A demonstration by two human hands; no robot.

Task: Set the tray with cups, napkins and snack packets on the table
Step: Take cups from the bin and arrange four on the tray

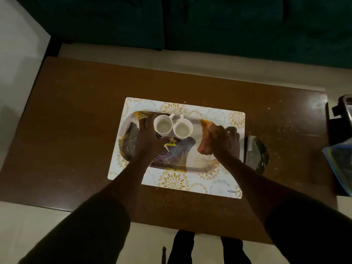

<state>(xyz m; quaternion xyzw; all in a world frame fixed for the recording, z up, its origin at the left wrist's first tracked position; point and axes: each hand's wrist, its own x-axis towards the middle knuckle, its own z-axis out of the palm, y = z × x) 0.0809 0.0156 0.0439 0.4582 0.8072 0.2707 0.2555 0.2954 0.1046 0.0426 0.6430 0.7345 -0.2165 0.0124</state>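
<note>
An oval tray (pixel 179 159) with a leaf pattern lies on a white and gold placemat (pixel 224 187) in the middle of the brown table (pixel 76 121). Two empty white cups stand side by side at the tray's far edge. My left hand (pixel 147 139) curls around the left cup (pixel 163 126), fingers on its left side and thumb below it. The right cup (pixel 182 129) stands free, touching the left one. My right hand (pixel 222 139) rests at the tray's right end, its fingers bent over the rim. A yellow price sticker (pixel 170 143) shows on the tray.
A shiny silver packet (pixel 257 155) lies on the table just right of the placemat. A blue-edged clear bag (pixel 341 164) and a dark object (pixel 342 109) sit at the table's right end. A dark green sofa (pixel 209 21) runs along the far side.
</note>
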